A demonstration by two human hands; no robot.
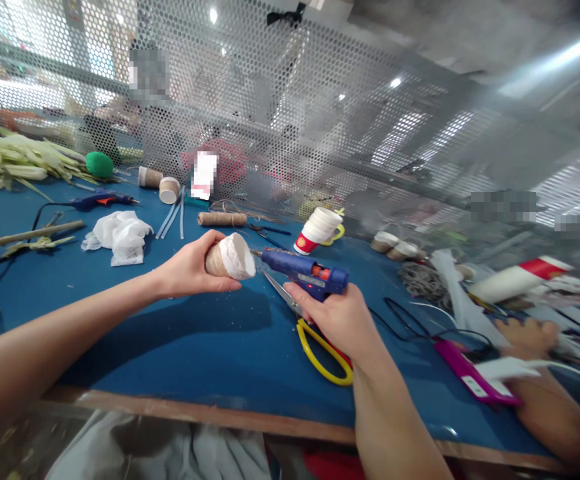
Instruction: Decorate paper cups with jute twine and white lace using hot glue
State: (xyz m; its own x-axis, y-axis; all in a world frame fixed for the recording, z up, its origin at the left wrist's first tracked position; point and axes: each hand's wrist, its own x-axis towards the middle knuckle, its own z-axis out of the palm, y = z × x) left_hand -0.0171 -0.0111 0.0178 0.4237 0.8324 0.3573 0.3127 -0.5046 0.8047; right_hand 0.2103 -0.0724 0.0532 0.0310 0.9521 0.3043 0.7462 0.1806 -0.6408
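Note:
My left hand (195,267) is wrapped around a paper cup (227,259) covered with brown twine and a white band near its rim. The cup lies tilted in the grip, its mouth facing right. In my right hand (337,313) is a blue hot glue gun (303,270), its nozzle close to the cup's rim; whether the two touch I cannot tell. A small red light glows on the gun's side. Beneath that hand, scissors with yellow handles (325,360) lie on the blue table (210,360), partly hidden by the hand and wrist.
A stack of paper cups (317,230) stands ahead. Toward the back left are a twine roll (223,219), glue sticks (173,219), white lace cloth (120,233) and another glue gun (103,200). Another person's hand (527,337) rests at right by a purple-cased item (475,373). A perforated metal screen (250,113) rises behind.

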